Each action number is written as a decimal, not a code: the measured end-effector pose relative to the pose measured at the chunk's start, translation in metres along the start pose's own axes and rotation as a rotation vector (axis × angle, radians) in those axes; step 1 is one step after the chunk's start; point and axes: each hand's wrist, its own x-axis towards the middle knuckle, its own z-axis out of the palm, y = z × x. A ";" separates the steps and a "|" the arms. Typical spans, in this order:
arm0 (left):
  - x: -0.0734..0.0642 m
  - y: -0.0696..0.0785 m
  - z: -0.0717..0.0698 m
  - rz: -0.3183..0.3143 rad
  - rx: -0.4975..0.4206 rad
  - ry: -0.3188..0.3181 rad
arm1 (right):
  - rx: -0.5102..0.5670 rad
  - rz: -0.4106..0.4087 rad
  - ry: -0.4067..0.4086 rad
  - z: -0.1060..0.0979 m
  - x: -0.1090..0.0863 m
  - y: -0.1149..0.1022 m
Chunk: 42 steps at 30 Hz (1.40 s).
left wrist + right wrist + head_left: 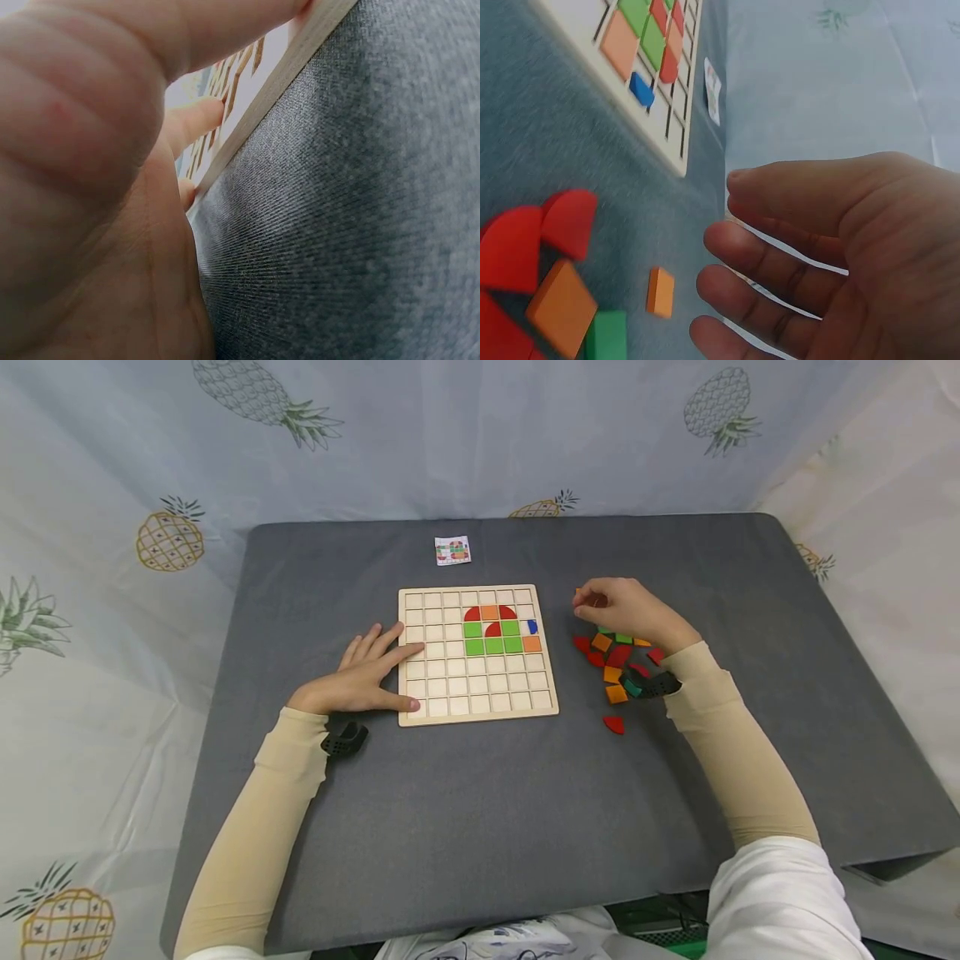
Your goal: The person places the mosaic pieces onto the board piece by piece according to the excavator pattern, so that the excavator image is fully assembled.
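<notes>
My left hand (358,678) lies spread at the left edge of a wooden grid board (478,721), with fingertips and thumb resting on its rim. Its thumb and fingers also meet the board edge (259,120) in the left wrist view. On the board sit several green squares (473,646), red quarter-circles (472,614), orange squares (532,644) and a blue piece (532,627). My right hand (626,606) hovers over the table right of the board. Its fingers are loosely bent, and nothing shows between them. Near its fingertips lies a small orange piece (660,292).
Loose pieces lie right of the board, among them red quarter-circles (614,725), orange squares (617,694) and a green block (606,336). A small pattern card (453,551) is behind the board. A grey cloth (465,827) covers the table; pineapple-print curtains (465,435) surround it.
</notes>
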 end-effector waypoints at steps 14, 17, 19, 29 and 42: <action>0.001 -0.002 0.003 0.013 0.007 0.006 | -0.082 0.032 -0.059 0.011 -0.013 0.019; 0.001 -0.002 0.003 0.016 0.008 0.009 | -0.094 0.052 -0.058 0.013 -0.015 0.024; 0.001 -0.002 0.003 0.016 0.011 0.010 | -0.108 0.057 -0.046 0.014 -0.016 0.027; 0.000 -0.003 0.005 0.010 0.014 0.014 | -0.166 0.063 -0.004 0.015 -0.017 0.043; 0.001 -0.004 0.006 0.009 0.005 0.014 | -0.097 0.047 0.001 0.021 -0.022 0.044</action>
